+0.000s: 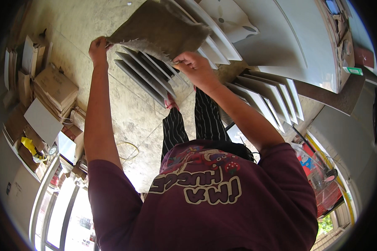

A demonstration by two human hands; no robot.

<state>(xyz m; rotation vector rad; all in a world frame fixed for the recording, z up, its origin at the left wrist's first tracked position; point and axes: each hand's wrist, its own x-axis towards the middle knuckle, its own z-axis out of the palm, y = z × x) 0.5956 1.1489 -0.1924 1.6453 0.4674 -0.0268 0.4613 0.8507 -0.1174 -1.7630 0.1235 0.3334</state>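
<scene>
A dark grey-brown cloth (159, 27) with a frayed edge is stretched between my two hands. My left hand (99, 51) pinches its near left corner, arm reaching far forward. At its near right corner, my right hand (193, 66) grips the edge between thumb and fingers. Beneath the cloth, several grey tiles (142, 77) stand on edge in a row, close to my feet. The cloth hides their far ends. More upright tiles (215, 35) stand just beyond its right side.
Another row of upright tiles (272, 98) stands to my right, near a large pale panel (289, 37). Stacked cardboard boxes (56, 88) line the left side. A yellowish loop of cord (129, 150) lies on the floor (125, 113). A fan (322, 175) stands at the lower right.
</scene>
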